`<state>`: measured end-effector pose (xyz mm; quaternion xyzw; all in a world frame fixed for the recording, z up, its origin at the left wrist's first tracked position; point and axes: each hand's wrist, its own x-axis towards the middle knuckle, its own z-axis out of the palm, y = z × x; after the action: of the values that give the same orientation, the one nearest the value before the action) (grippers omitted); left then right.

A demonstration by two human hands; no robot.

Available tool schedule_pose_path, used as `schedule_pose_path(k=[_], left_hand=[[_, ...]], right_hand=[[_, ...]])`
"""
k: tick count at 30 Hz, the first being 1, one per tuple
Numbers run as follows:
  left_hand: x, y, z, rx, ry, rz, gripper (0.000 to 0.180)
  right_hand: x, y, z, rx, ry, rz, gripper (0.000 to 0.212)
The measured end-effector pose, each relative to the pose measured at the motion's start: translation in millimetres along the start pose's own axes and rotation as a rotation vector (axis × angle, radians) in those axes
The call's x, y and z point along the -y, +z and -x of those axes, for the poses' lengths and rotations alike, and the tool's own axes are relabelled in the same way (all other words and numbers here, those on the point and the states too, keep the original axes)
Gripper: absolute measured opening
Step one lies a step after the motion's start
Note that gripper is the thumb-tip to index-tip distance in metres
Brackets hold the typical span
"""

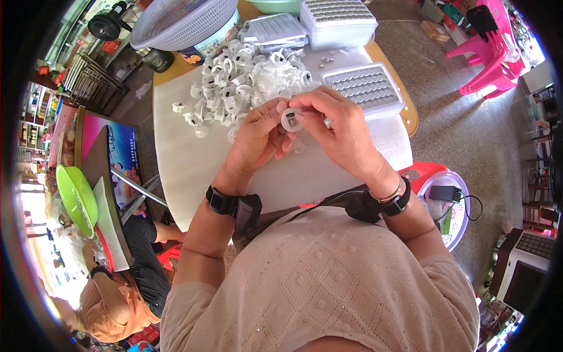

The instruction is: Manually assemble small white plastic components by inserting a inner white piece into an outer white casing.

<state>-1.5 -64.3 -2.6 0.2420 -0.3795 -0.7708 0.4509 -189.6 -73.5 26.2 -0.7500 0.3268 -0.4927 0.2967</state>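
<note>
Head view: left hand and right hand, both nearly closed, pinch a round piece between them over the pale table, beside a white heap, with a printed blue board at left and grey floor around.

Your knit top is beige with a raised diamond pattern, and your wrist straps are black. That little round piece of yours? Milky white, dark middle. The pile is whitish too, the tabletop off-white, the basin lime green.
</note>
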Motion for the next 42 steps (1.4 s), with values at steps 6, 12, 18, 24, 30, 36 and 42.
schedule_pose_path(k=[6,12,18,24,30,36,42], left_hand=[[2,16,0,-0.180,0.053,-0.128,0.036],[2,10,3,-0.184,0.161,-0.139,0.032],[-2,-6,1,-0.265,0.297,0.032,0.030],[-2,-5,2,-0.255,0.321,0.021,0.029],[-1,-9,2,-0.225,0.318,0.018,0.029],[1,-9,2,-0.231,0.320,0.029,0.028],[1,-11,2,-0.231,0.319,0.020,0.028]], right_hand=[[1,-4,2,-0.052,0.441,-0.310,0.010],[5,1,4,-0.061,0.480,-0.309,0.012],[-2,7,19,0.126,-0.014,0.216,0.013],[-9,23,33,0.253,-0.125,0.460,0.010],[-11,24,32,0.214,0.055,0.273,0.010],[-8,5,38,0.162,-0.187,0.468,0.013],[1,-16,57,0.214,-0.150,0.329,0.015]])
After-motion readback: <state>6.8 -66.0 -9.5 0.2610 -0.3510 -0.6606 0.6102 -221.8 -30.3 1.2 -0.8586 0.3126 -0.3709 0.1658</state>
